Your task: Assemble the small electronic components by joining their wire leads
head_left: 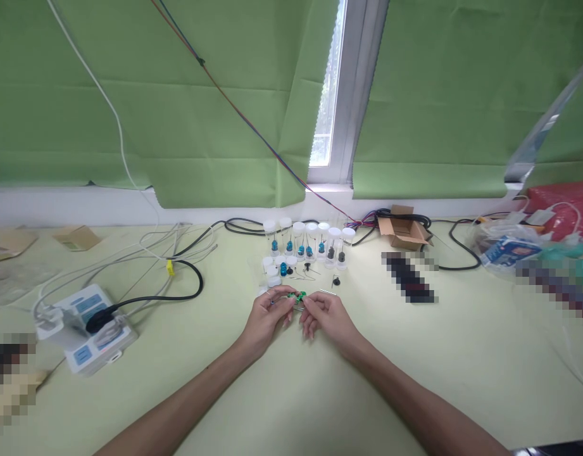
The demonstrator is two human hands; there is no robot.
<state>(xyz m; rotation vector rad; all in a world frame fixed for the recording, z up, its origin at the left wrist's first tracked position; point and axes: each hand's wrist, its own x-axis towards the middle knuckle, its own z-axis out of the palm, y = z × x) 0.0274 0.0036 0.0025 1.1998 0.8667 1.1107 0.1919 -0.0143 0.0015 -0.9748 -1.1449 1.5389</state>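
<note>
My left hand (271, 313) and my right hand (325, 313) meet over the middle of the table, each in a pinch. Between their fingertips is a small green part (298, 296), too small to name exactly; both hands grip it. Just beyond them lie a blue part (283, 269), small black parts with thin metal pins (337, 281), and several white caps (273, 280). Behind these stands a row of clear tubes with white caps (323, 237), holding blue or dark pieces.
A power strip (89, 323) with plugs and cables sits at the left. An open cardboard box (402, 229) stands at the back right, near a blurred dark object (409, 278). Plastic bags (504, 244) lie at the far right. Green blinds (225, 126) hang behind the table.
</note>
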